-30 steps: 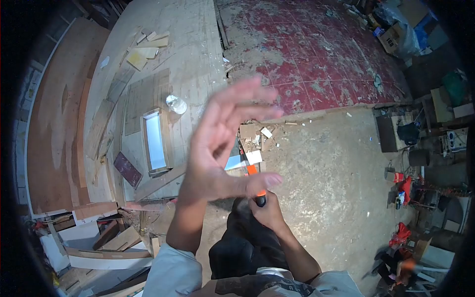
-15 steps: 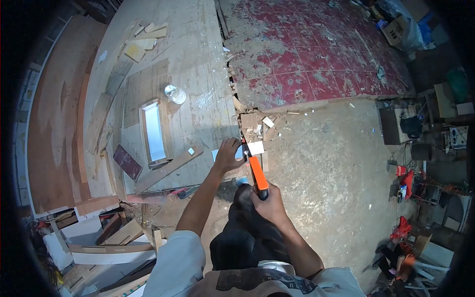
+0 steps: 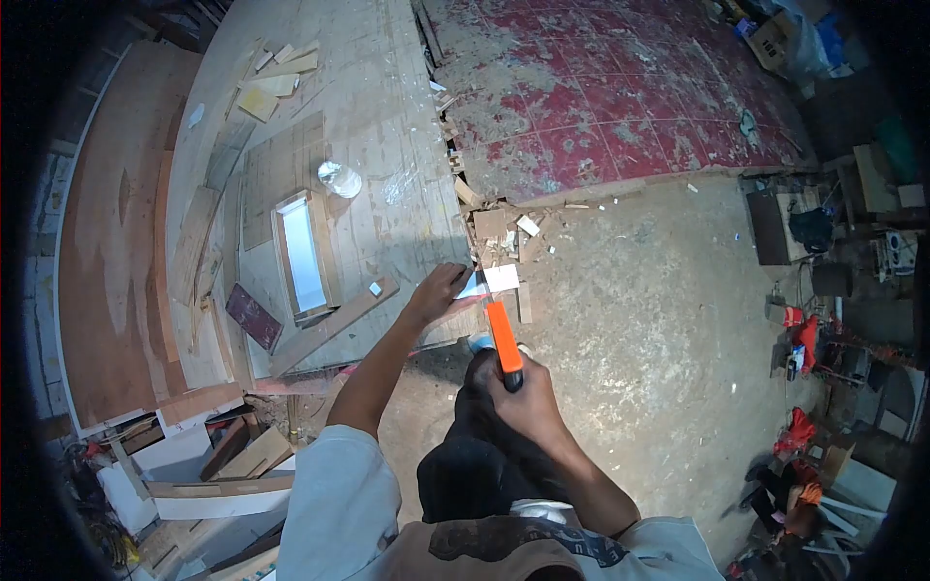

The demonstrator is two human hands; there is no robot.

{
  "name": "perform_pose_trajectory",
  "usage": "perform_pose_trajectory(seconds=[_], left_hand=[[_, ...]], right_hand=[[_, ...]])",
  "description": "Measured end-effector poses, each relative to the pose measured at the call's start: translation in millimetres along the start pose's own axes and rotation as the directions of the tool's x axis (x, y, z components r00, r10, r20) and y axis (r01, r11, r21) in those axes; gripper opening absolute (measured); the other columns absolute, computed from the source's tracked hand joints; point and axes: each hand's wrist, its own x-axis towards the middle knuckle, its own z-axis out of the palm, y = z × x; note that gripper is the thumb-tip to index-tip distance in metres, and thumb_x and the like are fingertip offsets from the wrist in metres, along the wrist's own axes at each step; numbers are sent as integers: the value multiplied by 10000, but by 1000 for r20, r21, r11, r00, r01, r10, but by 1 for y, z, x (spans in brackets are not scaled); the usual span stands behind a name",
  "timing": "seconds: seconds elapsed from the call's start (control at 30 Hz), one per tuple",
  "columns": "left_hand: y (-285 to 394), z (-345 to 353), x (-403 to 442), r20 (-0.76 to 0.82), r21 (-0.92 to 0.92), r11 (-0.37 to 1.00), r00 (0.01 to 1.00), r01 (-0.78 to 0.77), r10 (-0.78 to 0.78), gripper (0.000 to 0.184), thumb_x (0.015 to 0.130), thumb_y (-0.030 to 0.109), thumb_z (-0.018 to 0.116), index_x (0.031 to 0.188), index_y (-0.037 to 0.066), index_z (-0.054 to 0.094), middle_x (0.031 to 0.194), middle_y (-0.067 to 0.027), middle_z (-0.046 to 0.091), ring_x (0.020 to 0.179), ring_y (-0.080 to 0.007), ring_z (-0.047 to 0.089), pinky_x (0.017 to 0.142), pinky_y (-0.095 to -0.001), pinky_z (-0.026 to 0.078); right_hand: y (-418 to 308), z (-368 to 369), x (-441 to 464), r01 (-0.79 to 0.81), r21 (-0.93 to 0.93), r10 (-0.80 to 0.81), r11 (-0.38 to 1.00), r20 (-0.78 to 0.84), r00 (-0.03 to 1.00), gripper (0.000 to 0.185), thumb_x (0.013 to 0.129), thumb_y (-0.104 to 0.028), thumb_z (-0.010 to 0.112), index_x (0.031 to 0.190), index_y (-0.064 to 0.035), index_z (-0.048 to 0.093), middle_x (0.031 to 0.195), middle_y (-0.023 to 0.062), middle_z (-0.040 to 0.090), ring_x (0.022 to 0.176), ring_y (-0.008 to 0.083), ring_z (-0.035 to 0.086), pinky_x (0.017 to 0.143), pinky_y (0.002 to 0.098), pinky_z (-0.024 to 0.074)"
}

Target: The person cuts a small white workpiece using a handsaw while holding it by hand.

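Note:
My right hand (image 3: pixel 528 392) is closed round the black end of an orange tool (image 3: pixel 504 337). Its narrow dark front part (image 3: pixel 484 284) points away from me, across a white strip (image 3: pixel 501 278) at the workbench edge. I cannot tell the tool's exact kind. At the same edge, my left hand (image 3: pixel 441 288) has its fingers curled on the strip's left part, which they partly hide. The strip's right end sticks out past the workbench (image 3: pixel 387 237).
On the workbench lie a wooden frame (image 3: pixel 308 257), a clear container (image 3: pixel 339 179), a plank (image 3: pixel 339 324) and a dark red board (image 3: pixel 254 317). Wood offcuts (image 3: pixel 492 225) are heaped beside its edge. A raised red tiled floor (image 3: pixel 620 107) lies beyond; scrap wood (image 3: pixel 223 489) is piled at lower left.
My left hand has shifted slightly left and up, and the strip lies at a different angle. The orange tool stays in my right hand, slightly lower. The whole view has shifted a little.

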Motion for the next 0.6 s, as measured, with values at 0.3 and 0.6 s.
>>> perform_pose_trajectory(seconds=[0.3,0.6], left_hand=[[4,1,3,20,53,997,999,47,-48,529,749,319,726,1112,-38,583,983,-133,564,889,-298,542,772,-380,478],[1,5,-1,31,29,997,997,66,-66,536,715,304,751,1109,-21,588,982,-120,579,887,-287,545,790,-373,482]], right_hand=[[6,9,29,-80,-43,83,996,67,994,260,741,-27,607,994,25,574,827,267,618,839,391,643,711,391,489],[24,25,61,-9,4,9,1000,15,1000,221,763,-44,589,963,39,547,782,264,601,758,411,627,655,400,475]])
